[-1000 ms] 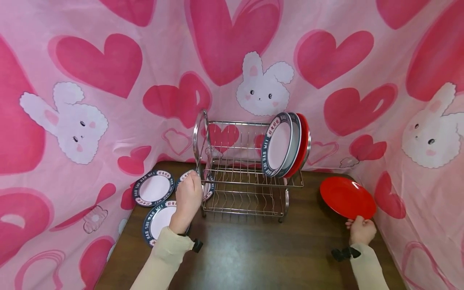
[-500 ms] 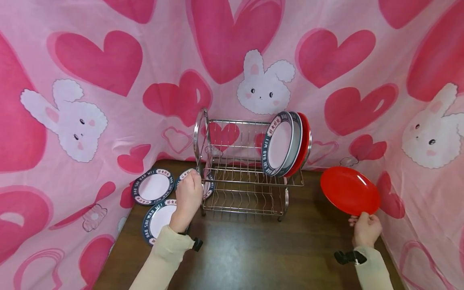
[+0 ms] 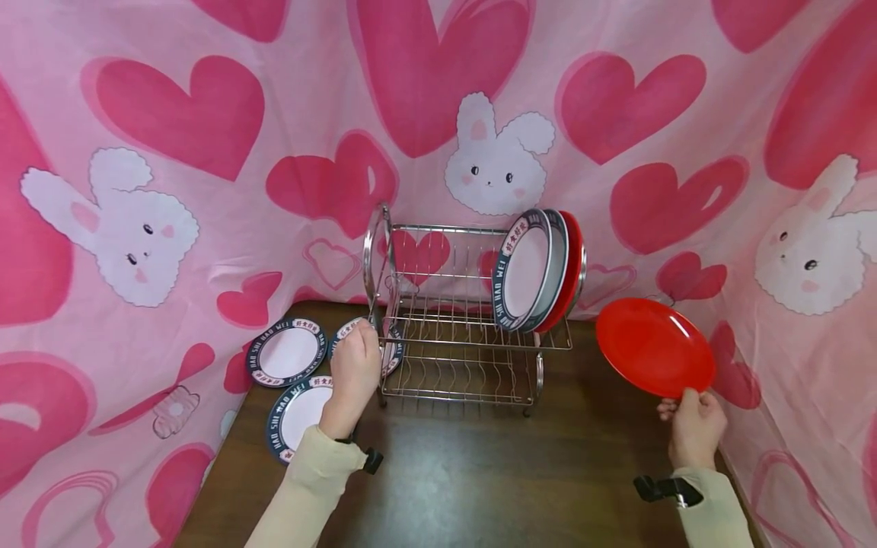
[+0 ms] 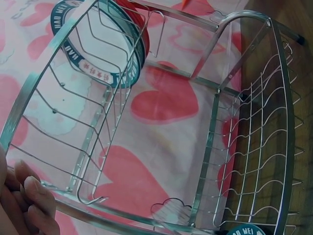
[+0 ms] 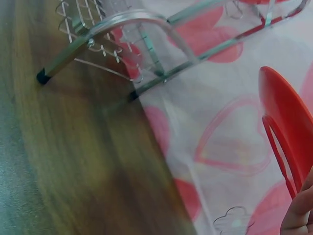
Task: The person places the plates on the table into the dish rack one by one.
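My right hand (image 3: 697, 428) pinches the near rim of a round red plate (image 3: 654, 346), held raised above the right side of the table. In the right wrist view the red plate (image 5: 288, 122) appears nearly edge-on, its underside ring visible, with the fingers (image 5: 299, 208) at its lower rim. My left hand (image 3: 355, 373) grips the upper tier of a two-tier wire dish rack (image 3: 459, 345) at its front left corner. Curled fingers (image 4: 34, 203) show against the rail in the left wrist view. Two blue-rimmed white plates (image 3: 524, 270) and a red plate (image 3: 572, 266) stand upright at the upper tier's right end.
Several blue-rimmed plates lie on the wooden table (image 3: 473, 472) left of the rack, including a back left plate (image 3: 288, 352) and a front one (image 3: 301, 417). A pink cloth (image 3: 425, 175) with hearts and rabbits hangs around the back and sides.
My right hand has lifted the red plate off the table and tilted it up, moving slightly away from me. My left hand keeps its place on the rack.
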Demonstrator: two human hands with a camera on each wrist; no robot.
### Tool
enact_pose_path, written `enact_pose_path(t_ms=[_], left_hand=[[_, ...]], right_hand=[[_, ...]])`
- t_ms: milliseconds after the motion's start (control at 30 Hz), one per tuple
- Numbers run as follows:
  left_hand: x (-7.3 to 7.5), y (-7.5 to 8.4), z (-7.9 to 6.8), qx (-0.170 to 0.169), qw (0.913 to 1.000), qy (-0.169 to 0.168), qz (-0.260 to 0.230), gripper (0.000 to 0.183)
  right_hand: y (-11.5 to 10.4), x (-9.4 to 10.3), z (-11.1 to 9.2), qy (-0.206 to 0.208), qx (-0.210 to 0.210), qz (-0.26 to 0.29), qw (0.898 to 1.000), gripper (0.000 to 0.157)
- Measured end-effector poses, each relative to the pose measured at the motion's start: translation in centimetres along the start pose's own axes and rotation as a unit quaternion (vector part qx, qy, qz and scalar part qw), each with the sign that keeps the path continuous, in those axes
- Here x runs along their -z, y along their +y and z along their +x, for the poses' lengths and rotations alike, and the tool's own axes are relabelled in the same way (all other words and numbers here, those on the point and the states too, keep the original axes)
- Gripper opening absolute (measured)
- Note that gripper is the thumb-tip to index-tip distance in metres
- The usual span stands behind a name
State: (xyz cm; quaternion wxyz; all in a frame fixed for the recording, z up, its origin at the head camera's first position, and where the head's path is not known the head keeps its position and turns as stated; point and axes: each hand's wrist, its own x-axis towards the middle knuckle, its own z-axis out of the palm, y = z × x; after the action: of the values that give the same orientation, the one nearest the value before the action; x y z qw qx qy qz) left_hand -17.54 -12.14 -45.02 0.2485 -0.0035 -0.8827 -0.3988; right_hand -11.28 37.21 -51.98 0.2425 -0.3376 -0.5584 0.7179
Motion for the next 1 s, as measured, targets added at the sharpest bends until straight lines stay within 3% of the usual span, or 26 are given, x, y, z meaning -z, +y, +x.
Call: enact_pose_path(t_ms=[200,533,867,1000], left_hand=[[0.0,0.0,0.0,0.001,0.9999,-0.004,0.01,0.034],[0.2,0.0,0.1,-0.001,0.9999,-0.007,0.011,0.034],[0.1,-0.1,0.1,0.001,1.0,-0.007,0.005,0.038],[0.1,-0.2,0.2,0.003,1.0,-0.008,0.003,0.04]], right_hand=[[-1.3,-0.5,-0.6,-0.005,0.028,0.024,0.999,0.017],[-4.1,-1.2,-2.1,-0.025,0.019,0.105,0.994,0.023],[-7.3,-1.1,-4.0,-0.086,0.028,0.172,0.981,0.023],[-8.6,-1.1,-4.6,-0.133,0.047,0.176,0.974,0.023]])
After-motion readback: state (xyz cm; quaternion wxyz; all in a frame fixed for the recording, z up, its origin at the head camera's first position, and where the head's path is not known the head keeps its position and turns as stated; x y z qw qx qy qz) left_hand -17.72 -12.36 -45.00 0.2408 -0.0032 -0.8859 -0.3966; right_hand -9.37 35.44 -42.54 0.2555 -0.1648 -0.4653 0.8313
